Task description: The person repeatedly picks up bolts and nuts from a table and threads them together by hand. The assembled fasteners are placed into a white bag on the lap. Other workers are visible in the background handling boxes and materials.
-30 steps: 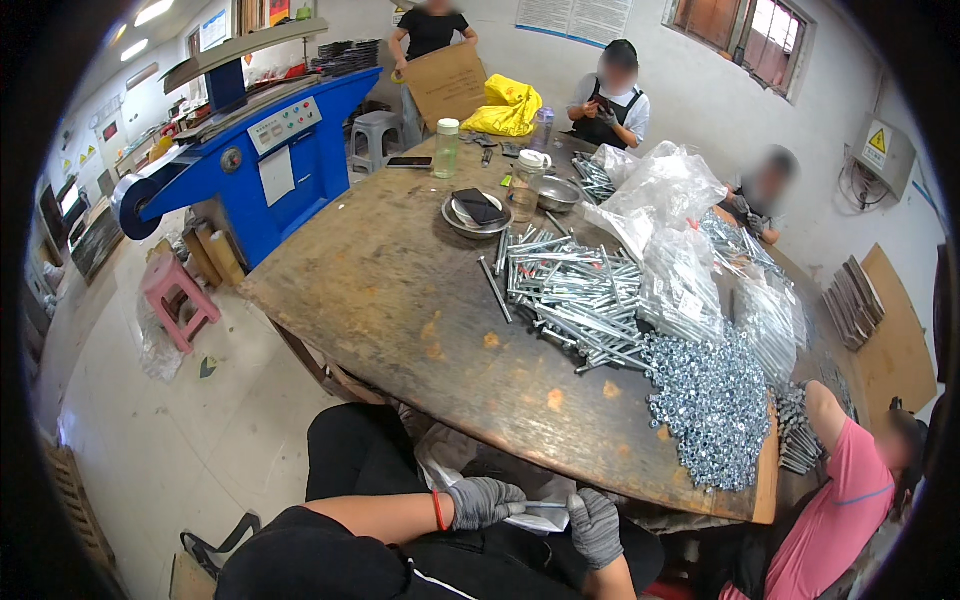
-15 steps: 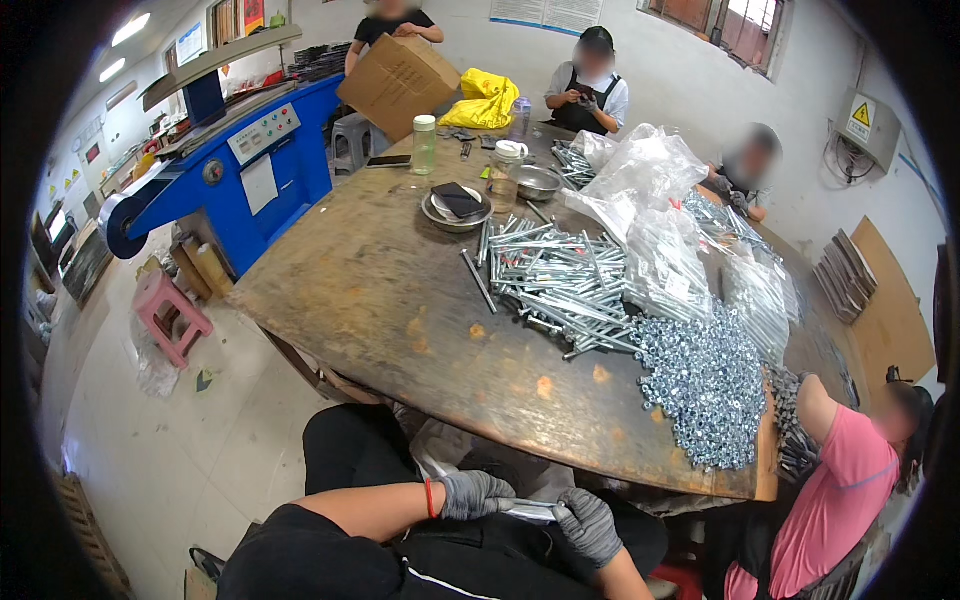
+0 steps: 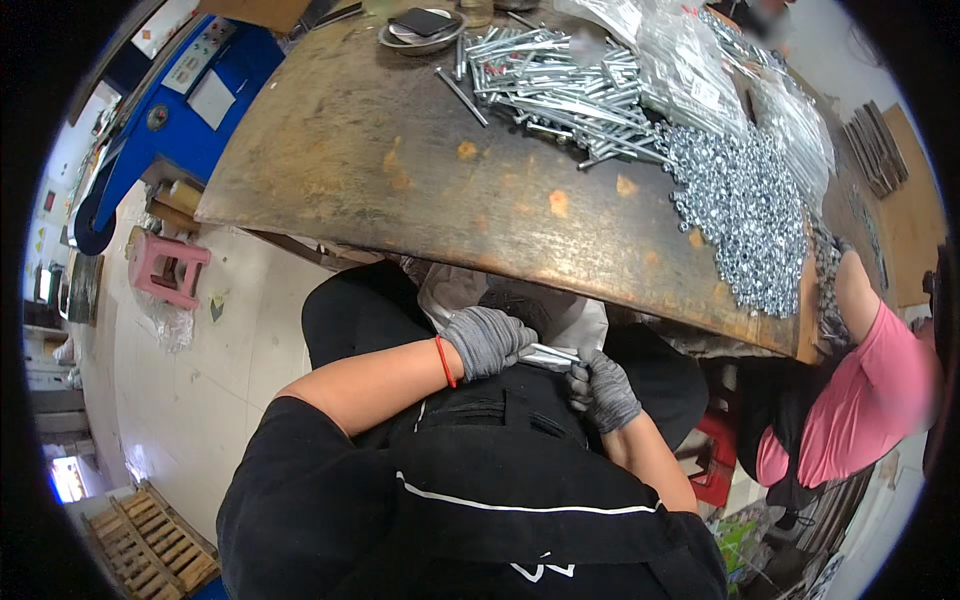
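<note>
Bolts: a small bundle (image 3: 552, 356) is held below the desk (image 3: 400, 180) edge, long axis roughly left-right.
Left grip (image 3: 487, 340): closed around one end.
Right grip (image 3: 603, 388): closed around the other.

On the workbench (image 3: 400, 170), a heap of nuts (image 3: 740, 210) lies at the right end, long bolts (image 3: 560, 85) behind and left of it, a dish (image 3: 420, 35) at the far left. Below the bench's near edge (over the lap), both hands meet. A stool (image 3: 168, 270) stands left of the bench.
</note>
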The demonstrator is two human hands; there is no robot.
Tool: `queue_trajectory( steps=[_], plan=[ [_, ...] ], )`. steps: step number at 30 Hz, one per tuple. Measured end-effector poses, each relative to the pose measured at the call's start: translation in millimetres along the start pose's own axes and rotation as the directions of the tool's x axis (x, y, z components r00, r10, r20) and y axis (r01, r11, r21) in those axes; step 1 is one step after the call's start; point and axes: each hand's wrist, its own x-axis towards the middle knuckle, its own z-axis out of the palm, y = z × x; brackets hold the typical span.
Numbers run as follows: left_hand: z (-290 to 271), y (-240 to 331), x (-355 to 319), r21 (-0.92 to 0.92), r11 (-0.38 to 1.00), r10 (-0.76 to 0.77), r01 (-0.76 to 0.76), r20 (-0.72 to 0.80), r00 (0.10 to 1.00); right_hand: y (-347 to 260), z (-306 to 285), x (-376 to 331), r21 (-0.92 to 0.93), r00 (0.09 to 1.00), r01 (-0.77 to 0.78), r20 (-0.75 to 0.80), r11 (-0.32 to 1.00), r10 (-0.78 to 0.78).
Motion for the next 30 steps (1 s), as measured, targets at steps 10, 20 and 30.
queue_trajectory(
  steps=[10,20,30],
  plan=[
    [89,-62,75,-0.063,0.972,-0.185,0.224,0.375,0.908,-32,-26,35,-0.552,0.516,0.702,-0.043,0.451,-0.855],
    [-108,-101,93,-0.496,0.866,-0.322,0.07,-0.444,0.836,-181,-53,57,-0.934,0.299,-0.174,-0.353,0.313,-0.887],
    [-158,-231,160,0.191,0.678,-0.59,0.71,-0.436,0.68,-184,-79,105,-0.965,0.143,-0.226,-0.165,0.131,-0.976]
  ],
)
